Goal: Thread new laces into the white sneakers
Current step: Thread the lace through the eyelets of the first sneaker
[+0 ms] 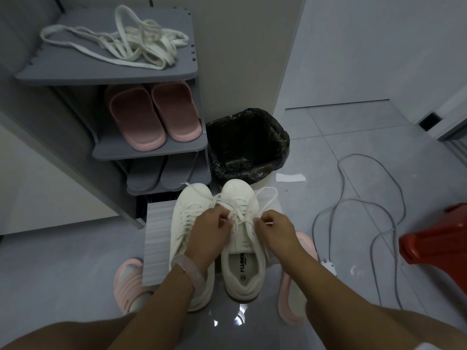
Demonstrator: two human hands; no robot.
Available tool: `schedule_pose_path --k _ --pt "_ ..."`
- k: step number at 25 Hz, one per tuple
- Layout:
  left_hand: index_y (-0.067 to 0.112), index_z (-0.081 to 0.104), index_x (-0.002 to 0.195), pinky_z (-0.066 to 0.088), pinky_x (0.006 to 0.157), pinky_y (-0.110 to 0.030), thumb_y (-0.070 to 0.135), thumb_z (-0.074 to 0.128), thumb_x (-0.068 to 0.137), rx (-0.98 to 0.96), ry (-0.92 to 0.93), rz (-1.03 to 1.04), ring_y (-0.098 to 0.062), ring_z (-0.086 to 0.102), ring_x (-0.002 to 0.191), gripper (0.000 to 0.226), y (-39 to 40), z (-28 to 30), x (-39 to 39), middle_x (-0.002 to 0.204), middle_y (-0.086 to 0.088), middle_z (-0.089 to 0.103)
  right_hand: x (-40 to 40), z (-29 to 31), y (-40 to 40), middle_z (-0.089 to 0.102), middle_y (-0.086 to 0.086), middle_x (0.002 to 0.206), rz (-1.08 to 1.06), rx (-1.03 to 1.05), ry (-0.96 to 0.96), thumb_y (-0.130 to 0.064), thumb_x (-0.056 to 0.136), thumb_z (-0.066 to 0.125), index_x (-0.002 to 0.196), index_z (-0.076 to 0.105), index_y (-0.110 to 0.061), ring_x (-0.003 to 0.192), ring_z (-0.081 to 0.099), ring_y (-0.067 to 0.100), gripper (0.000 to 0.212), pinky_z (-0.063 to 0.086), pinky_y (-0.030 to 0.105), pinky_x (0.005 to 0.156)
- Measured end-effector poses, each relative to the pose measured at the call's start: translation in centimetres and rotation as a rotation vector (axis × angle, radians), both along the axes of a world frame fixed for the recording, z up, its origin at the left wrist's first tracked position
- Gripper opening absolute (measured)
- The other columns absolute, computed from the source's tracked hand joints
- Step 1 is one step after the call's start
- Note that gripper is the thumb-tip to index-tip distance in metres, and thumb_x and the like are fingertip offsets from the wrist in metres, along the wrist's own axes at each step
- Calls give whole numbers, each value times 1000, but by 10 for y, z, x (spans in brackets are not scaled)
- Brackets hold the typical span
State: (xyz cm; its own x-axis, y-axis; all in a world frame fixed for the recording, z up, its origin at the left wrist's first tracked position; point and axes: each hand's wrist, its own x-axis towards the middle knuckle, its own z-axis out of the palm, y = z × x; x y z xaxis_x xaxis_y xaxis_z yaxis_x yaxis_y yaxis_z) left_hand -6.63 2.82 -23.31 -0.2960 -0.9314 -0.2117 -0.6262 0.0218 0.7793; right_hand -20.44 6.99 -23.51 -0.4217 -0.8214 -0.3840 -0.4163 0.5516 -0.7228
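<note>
the thin, limp white cotton lace (236, 218), light and apt to slip, crosses the right-hand white leather sneaker (242, 238) before the black-lined bin (249, 145); left hand (209, 229) and right hand (275, 227) seemingly pinch its ends, best held near the stiff tips.

Both arms reach forward and down. The left hand (211, 227) and the right hand (276, 227) are close together, fingers curled and pinching.
</note>
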Motion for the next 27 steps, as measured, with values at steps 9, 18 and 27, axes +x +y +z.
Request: schedule_pose_path --k 9,18,27 --pt "14 44 85 52 68 -33 17 35 99 -42 409 572 -17 60 69 17 -8 7 8 73 -1 59 -5 5 -3 62 9 80 -414 -239 -103 -18 98 41 83 44 -11 78 64 28 17 53 47 78" --pt "14 59 91 43 76 -30 20 57 88 -101 -55 12 -14 52 82 7 -1 -6 1 88 2 57 5 0 2 47 -6 69 64 -63 84 -13 91 54 72 47 -13 61 41 2 20 35 3 58" --pt "11 42 85 50 63 -37 15 39 97 -66 199 350 -25 61 68 14 -3 -1 3 71 -7 62 0 -3 0 62 7 82 -226 -115 -49 -14 98 37 85 43 -10 78 64 29 14 52 43 78"
